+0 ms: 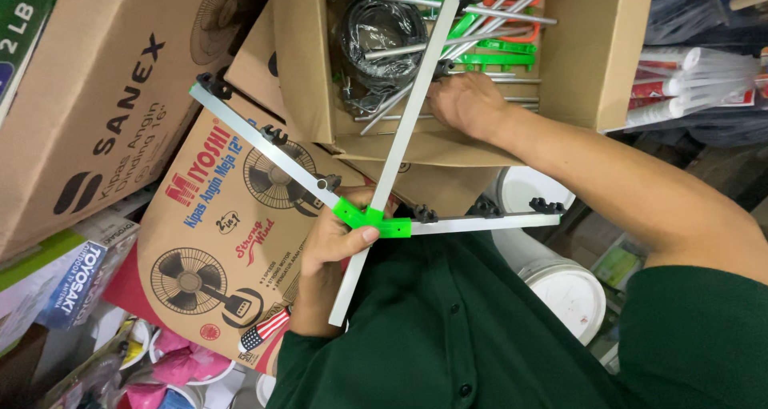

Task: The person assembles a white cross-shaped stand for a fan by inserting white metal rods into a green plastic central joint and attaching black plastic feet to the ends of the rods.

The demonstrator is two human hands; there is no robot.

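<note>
**A:** How far along? Left hand (332,249) pinches the green hub (370,219), three aluminium bars (264,141) already fanning out from it.

**B:** Partly built, I'd say (more rods wait). Beyond the hub, right hand (464,103) is in the open carton (304,65), fingers curled over loose rods (512,79); can't tell if it's gripping.

The person wears a dark green button-up shirt (448,329) that fills the lower middle and lower right of the frame. 3 small dark buttons run down its front placket, at the bottom centre. The cloth is plain and matte, with soft folds. Both sleeves are pushed up: 1 cuff bunches at the lower centre-left, the other sits at the far right edge, leaving both forearms bare. Left hand (336,241) and right hand (464,103) wear no gloves, rings or watch.
</note>
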